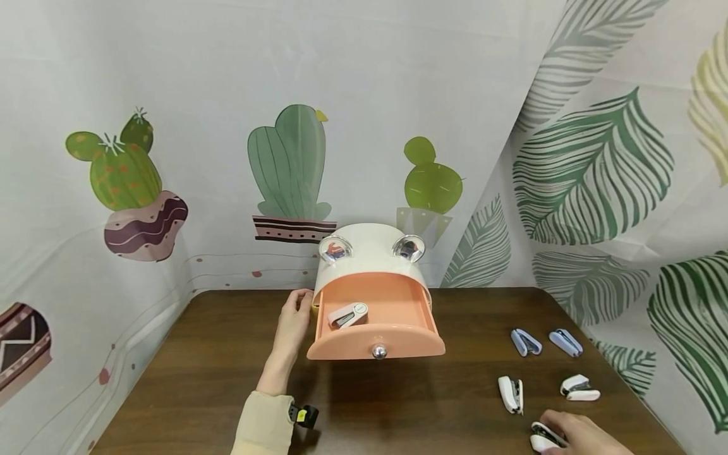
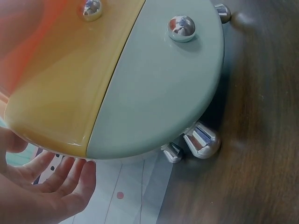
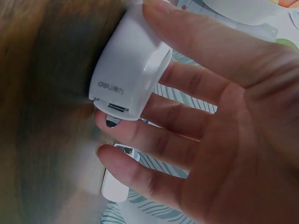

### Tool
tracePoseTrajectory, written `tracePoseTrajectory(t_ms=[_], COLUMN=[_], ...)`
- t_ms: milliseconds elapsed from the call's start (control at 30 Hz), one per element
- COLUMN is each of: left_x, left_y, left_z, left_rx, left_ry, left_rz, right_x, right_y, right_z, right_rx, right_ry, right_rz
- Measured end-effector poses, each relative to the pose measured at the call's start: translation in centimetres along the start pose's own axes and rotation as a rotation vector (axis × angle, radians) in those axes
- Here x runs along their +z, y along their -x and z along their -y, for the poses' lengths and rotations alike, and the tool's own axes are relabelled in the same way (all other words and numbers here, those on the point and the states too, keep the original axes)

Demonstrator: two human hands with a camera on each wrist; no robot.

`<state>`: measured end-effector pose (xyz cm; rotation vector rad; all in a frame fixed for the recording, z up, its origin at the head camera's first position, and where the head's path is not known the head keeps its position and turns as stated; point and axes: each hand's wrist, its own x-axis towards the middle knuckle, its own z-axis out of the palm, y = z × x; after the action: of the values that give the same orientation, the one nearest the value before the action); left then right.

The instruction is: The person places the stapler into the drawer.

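A small rounded desk cabinet [image 1: 366, 249] with a white shell and two shiny eye-like balls stands at the table's back. Its peach top drawer [image 1: 375, 341] is pulled out, with a pale pinkish-white stapler [image 1: 348, 315] lying inside at the left. Below are a yellow drawer [image 2: 70, 88] and a pale green drawer [image 2: 159, 88], both closed. My left hand [image 1: 294, 322] rests against the cabinet's left side, fingertips at its edge. At the front right, my right hand [image 1: 580, 435] holds a white stapler [image 3: 128, 60] between thumb and fingers, close over the table.
Two blue staplers [image 1: 526, 342] and two more white staplers [image 1: 511, 395] lie on the right of the brown wooden table [image 1: 216, 360]. A curtain printed with cacti and leaves [image 1: 364, 82] hangs right behind the table. Silver feet [image 2: 203, 140] hold the cabinet up.
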<state>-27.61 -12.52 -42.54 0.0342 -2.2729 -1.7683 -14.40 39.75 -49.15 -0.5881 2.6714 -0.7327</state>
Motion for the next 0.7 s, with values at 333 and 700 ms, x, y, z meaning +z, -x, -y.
tracePoseTrajectory(t_ms=[333, 700], left_x=[0.1, 0.2], left_y=[0.1, 0.1], left_z=[-0.1, -0.2], left_rx=[-0.009, -0.013], left_ry=[-0.011, -0.002], left_rz=[-0.013, -0.006], right_x=[-1.7, -4.0], right_y=[0.4, -1.9], right_z=[3.7, 10.1], right_rx=[-0.094, -0.151], right_ry=[0.138, 0.221], right_rz=[-0.165, -0.383])
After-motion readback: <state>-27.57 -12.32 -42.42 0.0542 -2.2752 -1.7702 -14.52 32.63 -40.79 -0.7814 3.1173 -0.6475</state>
